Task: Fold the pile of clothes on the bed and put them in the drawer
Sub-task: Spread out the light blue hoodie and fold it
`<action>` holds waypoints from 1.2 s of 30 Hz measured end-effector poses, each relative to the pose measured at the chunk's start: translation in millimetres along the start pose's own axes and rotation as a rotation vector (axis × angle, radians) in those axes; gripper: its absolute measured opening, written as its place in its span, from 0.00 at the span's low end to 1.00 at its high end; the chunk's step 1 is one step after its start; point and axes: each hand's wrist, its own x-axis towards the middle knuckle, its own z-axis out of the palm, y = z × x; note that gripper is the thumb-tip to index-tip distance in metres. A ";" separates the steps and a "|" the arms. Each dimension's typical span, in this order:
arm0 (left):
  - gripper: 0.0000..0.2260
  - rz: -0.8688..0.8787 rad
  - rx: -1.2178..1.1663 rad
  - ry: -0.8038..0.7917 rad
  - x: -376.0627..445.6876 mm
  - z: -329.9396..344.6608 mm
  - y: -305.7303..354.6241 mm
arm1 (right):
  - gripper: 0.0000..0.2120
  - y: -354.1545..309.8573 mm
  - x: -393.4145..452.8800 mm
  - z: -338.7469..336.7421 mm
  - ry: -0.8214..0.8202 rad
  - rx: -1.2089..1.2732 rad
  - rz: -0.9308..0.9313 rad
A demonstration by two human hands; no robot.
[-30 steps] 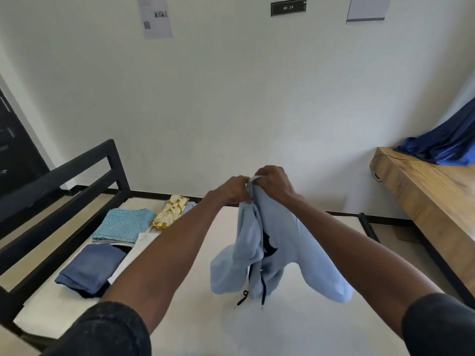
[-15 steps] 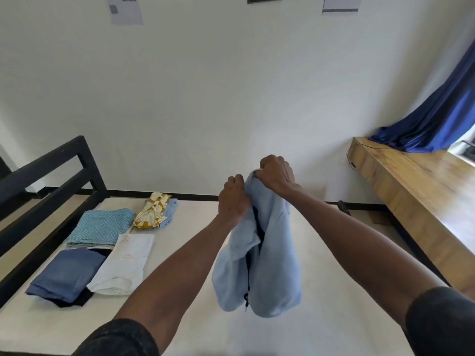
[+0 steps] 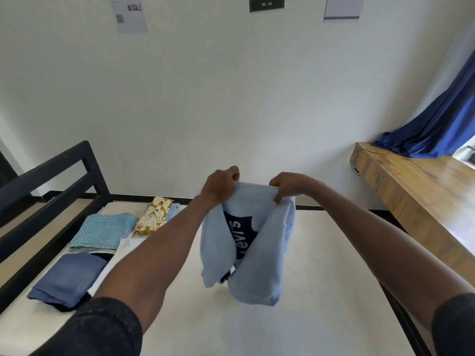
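**Desk:** What is in the person's hands?

**Photographer:** A pale blue sweatshirt (image 3: 259, 242), held up over the bed (image 3: 295, 317). The left hand (image 3: 221, 185) is clamped on one end of its top edge and the right hand (image 3: 289, 187) on the other, fingers curled round the cloth, the two hands a little apart with the edge stretched between them. The garment hangs doubled, and a dark panel with white "Levi's" lettering shows sideways in the gap between its two sides. Its lower end hangs just above the mattress; whether it touches, I cannot tell.

**Desk:** And the rest of the clothes?

**Photographer:** Folded at the left side of the bed, beside the black bed frame (image 3: 51, 181): a dark blue garment (image 3: 68, 276) nearest the camera, a teal zigzag cloth (image 3: 102, 231) behind it, a yellow patterned piece (image 3: 154, 214) farthest back, and a white item (image 3: 128, 246) partly hidden by the left forearm.

**Desk:** Surroundings?

**Photographer:** A white wall (image 3: 205, 98) with papers and a small dark sign, a wooden worktop (image 3: 416, 186) at right, and a blue curtain (image 3: 437, 124) draped onto it.
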 end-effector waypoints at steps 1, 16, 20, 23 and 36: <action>0.08 0.027 -0.034 -0.007 7.6 -8.5 4.3 | 0.17 1.0 1.0 6.0 -0.059 -0.053 0.030; 0.10 -0.186 -0.417 -0.089 38.5 -50.8 -47.3 | 0.06 83.7 -8.3 44.3 0.655 0.238 0.365; 0.15 -0.263 -0.563 0.169 30.7 -36.3 -48.5 | 0.13 82.0 -18.6 35.4 0.786 0.606 0.344; 0.14 -0.201 -0.335 0.063 39.8 -45.5 -46.7 | 0.21 81.2 -23.0 13.1 0.647 0.380 0.299; 0.03 -0.114 0.100 -0.136 55.4 -58.0 -87.3 | 0.25 106.1 -62.4 -12.8 0.804 0.276 0.384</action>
